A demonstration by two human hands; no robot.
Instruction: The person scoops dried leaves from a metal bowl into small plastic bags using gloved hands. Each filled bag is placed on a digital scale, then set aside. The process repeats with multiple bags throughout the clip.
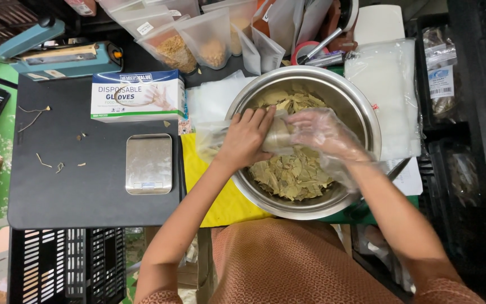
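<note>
Starting at your left, the black mat (57, 186) carries a few stray stems, a box of disposable gloves (137, 95) and a small steel kitchen scale (149, 164) with nothing on its plate, so no bag has been weighed at this moment. Behind them sits a blue heat sealer (63, 56), and beside it a row of pouches (198, 39) that already hold dried goods. Moving in, your bare left hand (247, 141) is curled around a clear plastic bag (220, 138), gripping it near the mouth over the rim of the steel bowl (361, 107). Your right hand (324, 132), in a thin see-through glove, is bunched at the bag's opening and seems to be pressing dried leaves (291, 171) in, though the film blurs the fingers too much to be sure. The bag looks only partly filled, and the bowl holds plenty of leaves. Further right lies a stack of empty bags (386, 84), near the bowl. Black crates (468, 141) crowd that side.
</note>
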